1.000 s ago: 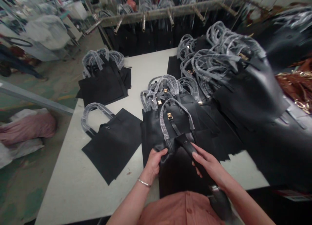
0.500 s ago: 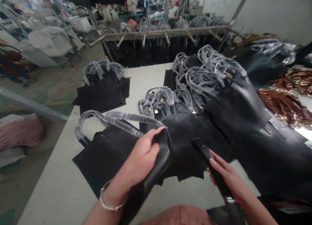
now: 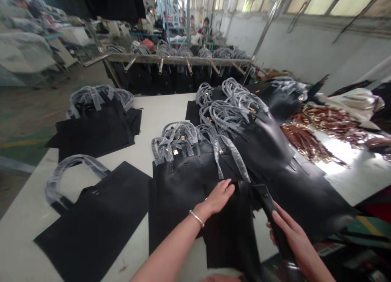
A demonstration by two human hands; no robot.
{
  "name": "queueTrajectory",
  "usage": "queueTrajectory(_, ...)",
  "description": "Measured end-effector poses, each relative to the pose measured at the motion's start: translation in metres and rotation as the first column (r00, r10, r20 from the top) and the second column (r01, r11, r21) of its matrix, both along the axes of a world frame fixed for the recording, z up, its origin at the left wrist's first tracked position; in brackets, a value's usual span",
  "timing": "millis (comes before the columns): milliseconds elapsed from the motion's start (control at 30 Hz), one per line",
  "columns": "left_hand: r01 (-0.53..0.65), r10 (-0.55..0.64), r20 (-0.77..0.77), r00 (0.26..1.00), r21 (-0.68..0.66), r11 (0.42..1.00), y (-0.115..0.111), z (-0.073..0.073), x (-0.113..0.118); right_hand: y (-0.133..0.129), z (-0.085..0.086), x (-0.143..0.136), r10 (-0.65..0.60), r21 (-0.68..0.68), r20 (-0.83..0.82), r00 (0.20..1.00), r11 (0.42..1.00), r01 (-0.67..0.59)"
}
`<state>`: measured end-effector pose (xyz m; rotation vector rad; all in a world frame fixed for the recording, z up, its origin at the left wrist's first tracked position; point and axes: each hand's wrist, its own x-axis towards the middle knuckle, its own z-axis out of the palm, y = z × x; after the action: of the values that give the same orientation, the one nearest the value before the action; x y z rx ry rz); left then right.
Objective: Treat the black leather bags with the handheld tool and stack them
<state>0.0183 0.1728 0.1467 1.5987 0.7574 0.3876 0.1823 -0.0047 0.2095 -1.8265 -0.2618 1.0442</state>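
My left hand (image 3: 218, 196), with a silver bangle at the wrist, lies on a black leather-look bag panel (image 3: 227, 237), fingers stretched out near its top edge. The panel's plastic-wrapped handle (image 3: 233, 151) stands up just beyond my fingers. My right hand (image 3: 288, 229) is closed round a long black tube-like tool (image 3: 275, 221) with a flat, slanted end and a silver band low down. The tool's end is beside the panel's right edge. Beneath and behind the panel is a stack of black bag panels (image 3: 179, 188) with wrapped handles and gold-coloured fittings.
A single bag panel (image 3: 100, 221) lies at the left of the white table (image 3: 161, 107). More panels form a pile (image 3: 94, 127) at back left and a heap (image 3: 265, 147) at right. Brown straps (image 3: 308, 143) lie beyond. A metal rack (image 3: 177, 60) stands behind the table.
My left hand has moved right with the panel and now lies flat on it. The panel has gone from the left bag to the middle stack. The camera view has shifted right and up.
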Motion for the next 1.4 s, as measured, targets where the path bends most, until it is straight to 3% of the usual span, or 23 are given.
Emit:
queueTrajectory(67,0.090,-0.014,-0.215,0.977,0.346,0.934,-0.019,-0.033,0.001,-0.005,-0.002,0.007,-0.010,-0.011,0.013,1.000,1.000,0.010)
queueTrajectory(133,0.189,0.039,-0.346,0.937,0.600,0.778,-0.036,-0.056,-0.003,-0.009,-0.004,0.012,-0.018,-0.022,0.011,1.000,1.000,0.018)
queueTrajectory(200,0.253,0.115,-0.409,0.905,0.736,0.628,-0.048,-0.070,-0.010,-0.012,-0.006,0.014,-0.030,-0.025,0.012,0.999,0.999,0.030)
queueTrajectory(300,0.302,0.182,-0.438,0.881,0.813,0.498,-0.055,-0.075,-0.018,-0.017,-0.011,0.015,-0.087,-0.002,0.036,0.996,0.996,0.087)
queueTrajectory(433,0.323,0.211,-0.432,0.877,0.855,0.406,-0.061,-0.074,-0.021,-0.029,-0.018,0.024,-0.253,0.068,0.161,0.954,0.967,0.244)
queueTrajectory(500,0.365,0.123,-0.419,0.899,0.876,0.315,-0.066,-0.074,-0.018,-0.036,-0.022,0.031,-0.291,0.068,0.214,0.933,0.957,0.283)
queueTrajectory(567,0.437,-0.038,-0.441,0.897,0.869,0.231,-0.072,-0.076,-0.012,-0.043,-0.025,0.038,-0.249,0.028,0.208,0.946,0.968,0.248)
queueTrajectory(633,0.501,-0.105,-0.490,0.865,0.832,0.238,-0.077,-0.080,-0.005,-0.048,-0.030,0.041,-0.160,-0.021,0.156,0.975,0.986,0.165)
queueTrajectory(767,0.458,0.021,-0.501,0.865,0.808,0.371,-0.077,-0.087,0.006,-0.047,-0.045,0.037,-0.033,-0.075,-0.020,0.999,0.997,0.032)
queueTrajectory(900,0.439,-0.014,-0.467,0.884,0.821,0.364,-0.070,-0.094,0.008,-0.037,-0.059,0.033,0.019,-0.083,-0.153,0.988,0.996,-0.032)
queueTrajectory(1100,0.491,-0.097,-0.488,0.867,0.808,0.325,-0.067,-0.098,0.012,-0.018,-0.072,0.041,0.028,-0.070,-0.190,0.981,0.997,-0.042)
queueTrajectory(1267,0.472,-0.080,-0.478,0.875,0.801,0.368,-0.068,-0.095,0.014,-0.004,-0.075,0.039,0.003,-0.006,-0.067,0.998,1.000,-0.003)
queueTrajectory(1400,0.426,-0.064,-0.441,0.895,0.804,0.414,-0.069,-0.095,0.014,-0.014,-0.066,0.038,0.008,-0.013,-0.028,1.000,1.000,-0.009)
